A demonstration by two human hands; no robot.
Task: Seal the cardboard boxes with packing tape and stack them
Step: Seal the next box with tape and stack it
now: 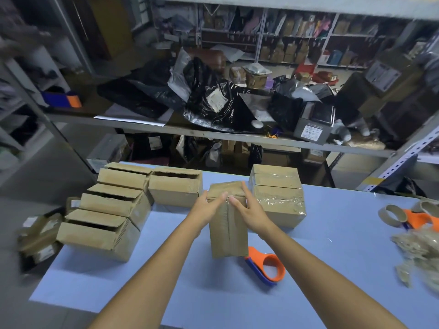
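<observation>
head view: a tall cardboard box stands on end in the middle of the blue table, its seam facing the person. both hands are on its upper end. the left hand lies flat with straight fingers across the near top edge, and the right hand is spread with one finger running up the right top edge. neither curls round anything; they look to be smoothing tape over the corner so it sticks. an orange tape dispenser lies just beside the box's near right foot, probably put down close for the next strip. behind and right, two glossy taped boxes sit one on the other, likely the stack this box will join. to the left, a group of open boxes waits with flaps up, unsealed. at the far right edge are empty tape cores, a second dispenser and a crumpled heap of tape scraps, well apart from the work.
</observation>
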